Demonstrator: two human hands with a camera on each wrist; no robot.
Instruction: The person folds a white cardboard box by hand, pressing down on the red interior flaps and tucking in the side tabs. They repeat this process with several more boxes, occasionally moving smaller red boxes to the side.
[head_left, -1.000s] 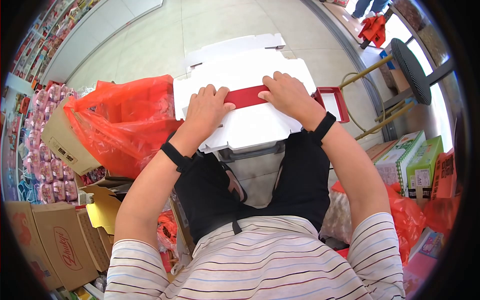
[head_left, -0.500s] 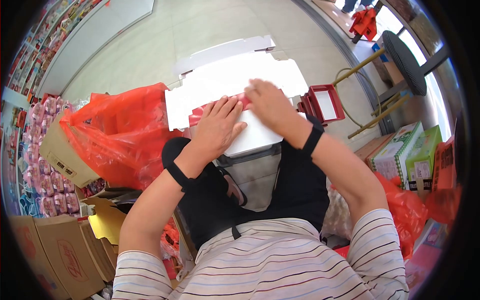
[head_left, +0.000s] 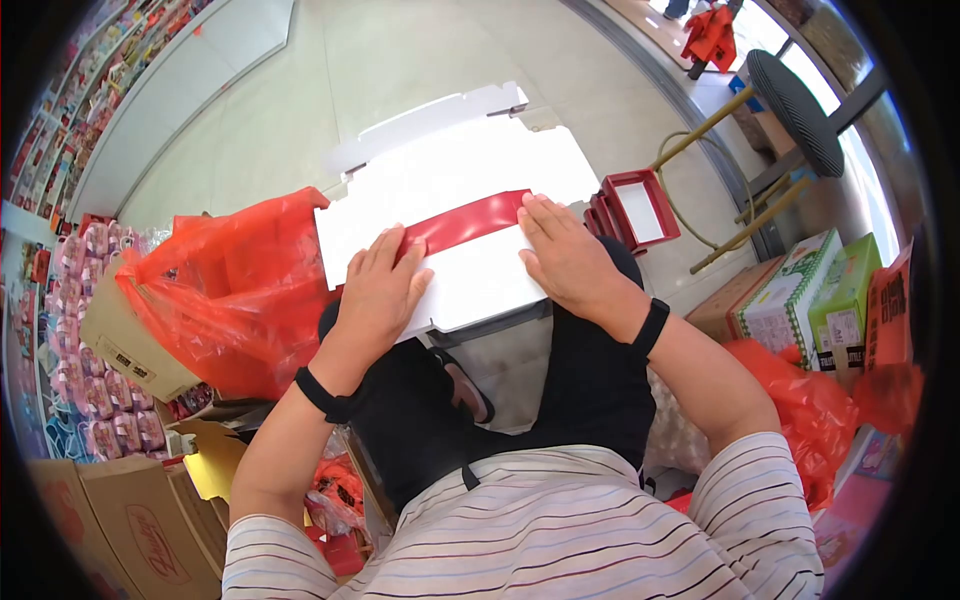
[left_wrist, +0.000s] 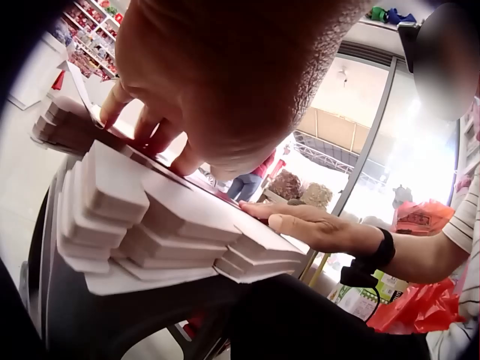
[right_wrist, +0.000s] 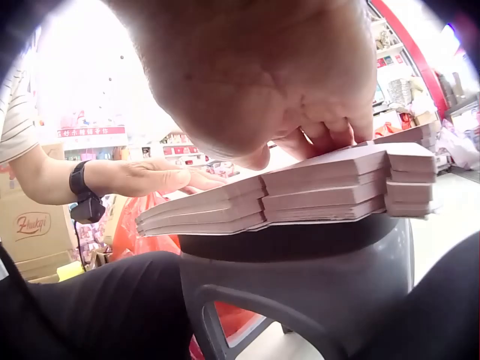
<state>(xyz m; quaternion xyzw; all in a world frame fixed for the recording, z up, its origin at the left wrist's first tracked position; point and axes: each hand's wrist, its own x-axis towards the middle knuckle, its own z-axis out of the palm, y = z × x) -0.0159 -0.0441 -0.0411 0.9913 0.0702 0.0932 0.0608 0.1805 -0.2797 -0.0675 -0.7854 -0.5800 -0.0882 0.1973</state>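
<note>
A pale tiled floor (head_left: 270,130) extends beyond the work area, with shelving (head_left: 100,105) along the far left. One dark grey plastic stool (right_wrist: 300,285), standing between the wearer's knees, supports one stack of white die-cut sheets (head_left: 480,280). One red strip (head_left: 470,222) lies across the top sheet, directly between the two hands. The left hand (head_left: 375,290) rests on the left end of the strip; the right hand (head_left: 575,255) rests on the right end. Neither hand is clamped on anything: the fingers of both are extended or slightly bent, laid on the surface from above. Just beyond the right hand, on its outer side, sits one open red box (head_left: 668,212) with further red edges beside it (their number cannot be read). One large red plastic bag (head_left: 230,290) lies outboard of the left hand. The sheets cannot be counted reliably; their edges overlap in layers. The strip's ends are partly covered by the fingers, and the stool seat is mostly hidden under the stack. Two black wristbands (head_left: 322,396) are fitted, one per wrist. Both forearms reach forward from bent elbows and converge toward the stack, palms down, fingertips directed away from the body.
</note>
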